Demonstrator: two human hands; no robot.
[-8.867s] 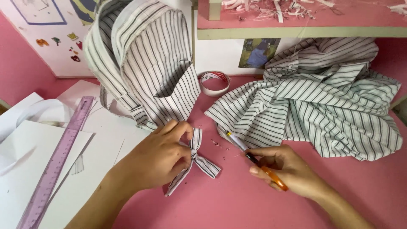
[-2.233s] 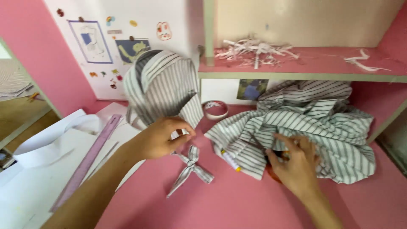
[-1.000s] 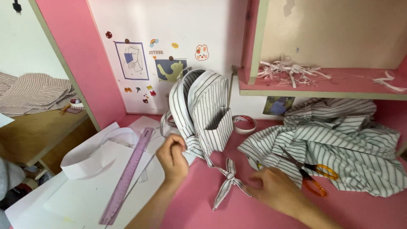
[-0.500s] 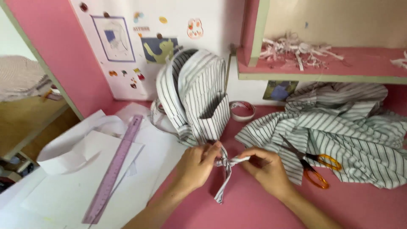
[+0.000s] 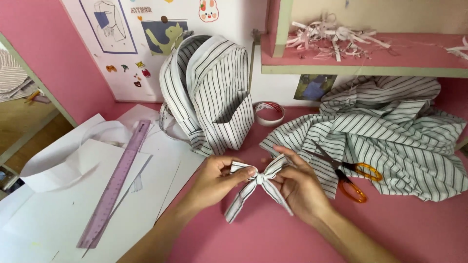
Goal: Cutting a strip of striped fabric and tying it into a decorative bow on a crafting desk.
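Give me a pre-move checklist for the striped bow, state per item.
1. Left hand pinches the bow by its left loop: ok.
2. Right hand holds its right loop: ok.
3. Centre knot visible between the fingers: ok.
4. Knot tight: cannot tell.
5. Scissors lie clear of both hands, on the striped cloth: ok.
6. Small striped backpack upright behind the bow: ok.

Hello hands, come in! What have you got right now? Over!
Left hand and right hand both pinching the striped fabric bow, lifted just above the pink table. Orange-handled scissors lying on the striped cloth, right of the hands. Nothing in the way.
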